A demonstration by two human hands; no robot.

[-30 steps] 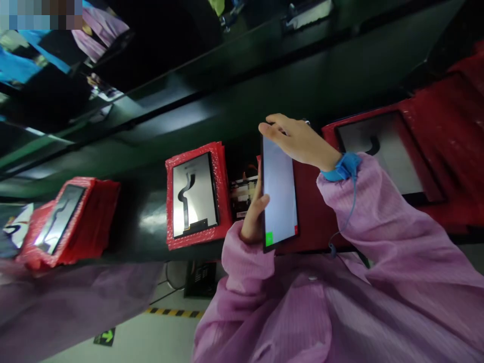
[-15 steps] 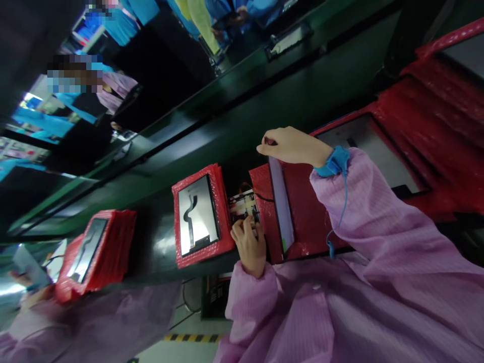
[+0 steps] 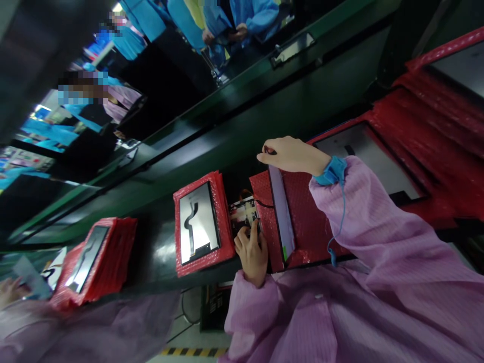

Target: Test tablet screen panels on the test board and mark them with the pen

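My right hand (image 3: 293,154), with a blue wrist strap (image 3: 333,171), pinches the top edge of a thin display panel (image 3: 283,212). The panel stands tilted nearly on edge over a red bubble-wrap sheet (image 3: 312,217), and a dark cable runs from it leftward. My left hand (image 3: 252,254) rests at the near part of a small test board (image 3: 244,213), fingers apart and partly bent, the fingertips touching it. What lies under those fingers is hidden. Just left of the board, another display panel (image 3: 198,222) with a black flex cable lies on stacked red bubble wrap (image 3: 223,217).
To the right, more panels (image 3: 372,156) lie on piled red bubble wrap (image 3: 434,146). At the left, a co-worker's hand (image 3: 13,292) is near another red stack (image 3: 121,252). A dark green ledge (image 3: 242,101) runs behind the bench; people in blue stand beyond it.
The fingers of my left hand have shifted and spread slightly on the board. My right hand keeps the panel at about the same tilt. The whole view has shifted a little.
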